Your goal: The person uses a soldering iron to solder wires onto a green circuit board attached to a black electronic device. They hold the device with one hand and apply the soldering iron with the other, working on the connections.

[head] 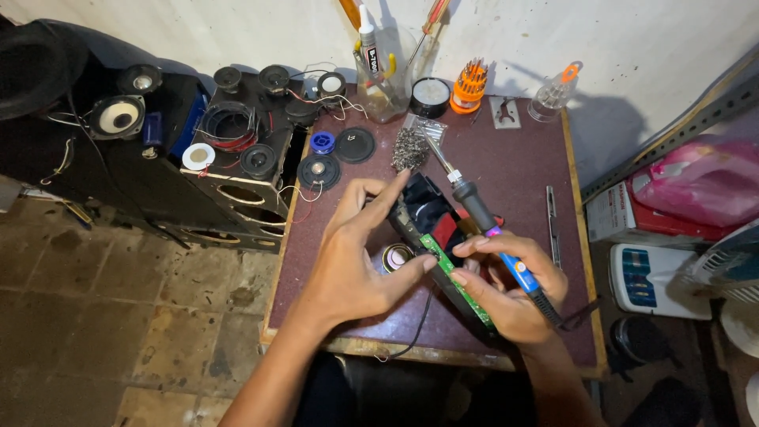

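My left hand rests over a black device with a green circuit board along its edge; my index finger lies across the device's top and my thumb touches the board. My right hand steadies the board's lower end and grips a soldering iron with a blue and black handle. Its metal tip points up and away towards a heap of steel wool. A small round tin sits just under my left thumb.
The dark red table carries loose speaker cones, a jar of tools, an orange screwdriver set and tweezers. Black speaker boxes stand to the left. Bags and cartons crowd the right.
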